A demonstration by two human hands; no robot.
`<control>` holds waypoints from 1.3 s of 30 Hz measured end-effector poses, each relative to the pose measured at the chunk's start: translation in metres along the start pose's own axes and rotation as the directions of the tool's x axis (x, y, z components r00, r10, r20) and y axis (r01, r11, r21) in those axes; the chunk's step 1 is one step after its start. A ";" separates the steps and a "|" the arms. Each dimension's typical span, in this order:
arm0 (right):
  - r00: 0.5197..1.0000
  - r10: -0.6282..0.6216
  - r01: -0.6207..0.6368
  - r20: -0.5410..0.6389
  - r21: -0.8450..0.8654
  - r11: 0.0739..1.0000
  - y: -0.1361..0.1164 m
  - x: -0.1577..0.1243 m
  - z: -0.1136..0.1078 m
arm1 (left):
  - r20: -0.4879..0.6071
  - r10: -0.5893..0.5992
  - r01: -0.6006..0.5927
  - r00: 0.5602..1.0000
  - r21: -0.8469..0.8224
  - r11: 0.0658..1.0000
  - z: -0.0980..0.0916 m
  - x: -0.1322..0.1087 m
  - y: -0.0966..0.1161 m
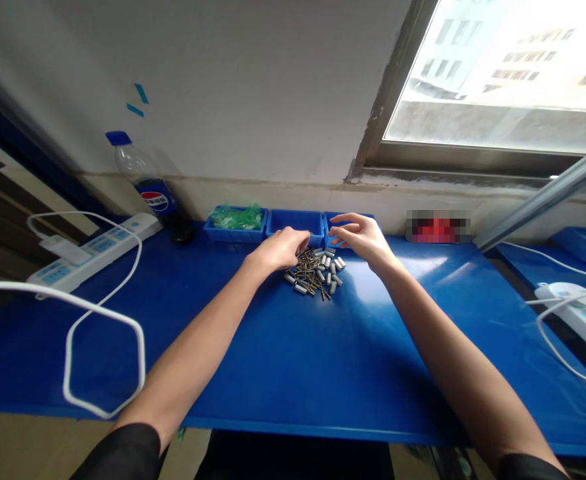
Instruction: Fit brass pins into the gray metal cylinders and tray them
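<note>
The blue surface (283, 360) looks smooth and glossy, so small metal parts will probably slide and roll on it at a nudge. Along its far side, near the wall, stand three shallow bins side by side: left (235, 234), middle (293, 219) and right (327, 221). They look like stiff, light plastic, best held by the rim.

The pile (317, 270) lies loose on the surface, just in front of the middle and right bins; it should shift and spread if pressed.

The right hand (365, 239) is raised in front of the right bin, thumb and fingers apart, with nothing visible between them. The left hand (287, 248) curls down at the pile's far left edge; its fingertips are hidden, so I cannot tell whether it grips a part.

The silver cylinders (300, 289) look rigid, hard to damage and light singly, but slick; pinch one across its sides, near mid-length.

The pins (324, 293), thin and dark with brassy stretches, seem lighter still and lie crossed, so neighbours may drag along. Take one by an end that sticks out, using fingertips only.
</note>
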State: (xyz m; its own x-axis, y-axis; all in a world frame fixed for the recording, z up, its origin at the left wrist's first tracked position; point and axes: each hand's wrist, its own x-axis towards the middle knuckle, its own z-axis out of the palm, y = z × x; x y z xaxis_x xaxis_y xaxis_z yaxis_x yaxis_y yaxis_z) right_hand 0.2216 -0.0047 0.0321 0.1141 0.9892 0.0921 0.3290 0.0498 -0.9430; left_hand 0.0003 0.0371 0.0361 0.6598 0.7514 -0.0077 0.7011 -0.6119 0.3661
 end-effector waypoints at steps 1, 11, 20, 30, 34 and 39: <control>1.000 -0.002 0.002 0.009 -0.004 1.000 0.000 0.000 0.000 | -0.016 0.016 -0.017 1.000 -0.032 0.999 -0.002 0.000 0.000; 0.965 0.050 -0.038 0.258 -0.051 0.998 -0.003 -0.005 0.001 | -0.279 0.050 -0.163 0.959 -0.398 0.903 -0.015 0.005 0.006; 0.957 0.042 -0.106 0.287 0.211 0.972 -0.003 -0.008 0.006 | -0.312 0.034 -0.197 0.950 -0.508 0.839 -0.011 0.009 0.008; 0.987 0.000 0.003 -0.162 0.020 1.000 0.007 0.002 -0.001 | 0.033 -0.031 0.032 0.999 -0.058 0.998 -0.011 0.001 -0.010; 0.993 -0.016 0.020 -0.119 0.033 0.999 0.004 0.001 0.001 | 0.071 -0.060 0.058 0.996 0.031 0.998 -0.005 -0.002 -0.005; 0.999 -0.016 0.019 -0.050 0.055 0.998 -0.001 -0.001 0.005 | 0.064 -0.028 0.025 0.998 0.047 0.999 -0.003 -0.001 -0.002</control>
State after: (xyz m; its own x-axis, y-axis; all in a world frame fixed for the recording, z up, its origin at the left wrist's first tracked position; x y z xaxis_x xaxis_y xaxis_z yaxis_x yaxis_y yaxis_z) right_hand 0.2160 -0.0052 0.0312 0.1551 0.9802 0.1231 0.2792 0.0760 -0.9572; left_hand -0.0020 0.0385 0.0384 0.6555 0.7512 -0.0776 0.7295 -0.6034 0.3219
